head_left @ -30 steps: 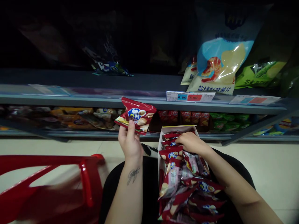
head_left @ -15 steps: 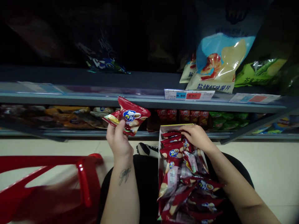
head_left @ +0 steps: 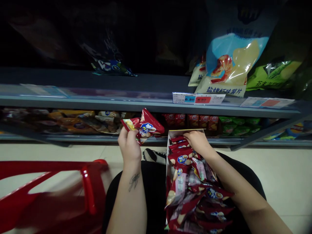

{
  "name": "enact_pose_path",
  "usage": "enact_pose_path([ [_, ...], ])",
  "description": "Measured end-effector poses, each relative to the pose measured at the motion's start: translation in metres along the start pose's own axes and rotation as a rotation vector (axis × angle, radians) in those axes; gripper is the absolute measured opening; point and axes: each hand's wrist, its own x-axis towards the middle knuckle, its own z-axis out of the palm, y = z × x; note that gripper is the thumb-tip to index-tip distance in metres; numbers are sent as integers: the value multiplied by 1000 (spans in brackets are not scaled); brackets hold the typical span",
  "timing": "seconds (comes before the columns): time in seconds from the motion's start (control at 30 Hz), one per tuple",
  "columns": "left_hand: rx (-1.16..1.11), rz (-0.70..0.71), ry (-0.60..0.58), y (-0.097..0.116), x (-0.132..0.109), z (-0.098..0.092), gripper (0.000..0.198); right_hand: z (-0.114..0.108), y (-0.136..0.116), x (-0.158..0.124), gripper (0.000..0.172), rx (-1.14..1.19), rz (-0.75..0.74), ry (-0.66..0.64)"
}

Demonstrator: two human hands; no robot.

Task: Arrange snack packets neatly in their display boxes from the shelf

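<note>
At far left stands a red frame [head_left: 89, 190]. Right of it, my left hand [head_left: 129, 143] is raised before the lower shelf [head_left: 122, 140], thumb and fingers pinching a red packet [head_left: 151, 125] by its left end. I judge a light pinch best: firm enough not to slip, soft enough not to crush the contents. The packet's blue badge carries characters too blurred to read.

Further right, over my lap [head_left: 154, 195], is an open box [head_left: 174, 133] full of matching packets. My right hand [head_left: 198, 142] bends over its far end; I cannot tell whether that grip is closed on anything. The box seems to want steadying, since packets heap at the near end.

Above, a price tag [head_left: 198, 98] reads 6.80 on blue, 5.80 on red. Behind it, a chip bag [head_left: 232, 65] says "盐烤虾味薯片", salt-baked shrimp-flavour chips. Farthest right, a green bag [head_left: 266, 79] begins "芥末", mustard; the rest is unclear.
</note>
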Motion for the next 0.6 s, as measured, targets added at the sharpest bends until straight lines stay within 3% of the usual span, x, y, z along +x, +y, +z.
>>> enact_pose_path([
  [0.13, -8, 13, 4, 1, 2, -3, 17, -13, 9, -7, 24, 47, 72, 52],
  [0.2, -30, 37, -5, 4, 0, -5, 20, -23, 17, -20, 22, 207, 56, 127],
  [0.27, -57, 50, -86, 8, -8, -5, 23, -32, 22, -38, 23, 471, 46, 243],
  [0.33, -51, 25, -266, 15, -23, 0, 26, -39, 21, -57, 31, 790, 15, 304],
  [0.4, 25, -1, -518, 25, -43, 8, 31, -40, 17, -71, 54, 1058, -62, 270],
  [0.47, 176, 25, -795, 36, -60, 16, 34, -38, 13, -78, 69, 1177, -101, 212],
  [0.53, 347, 38, -1027, 45, -70, 19, 37, -36, 16, -81, 60, 1171, -49, 210],
  [0.6, 528, 1, -1167, 50, -72, 16, 40, -38, 25, -83, 50, 1140, 38, 242],
])
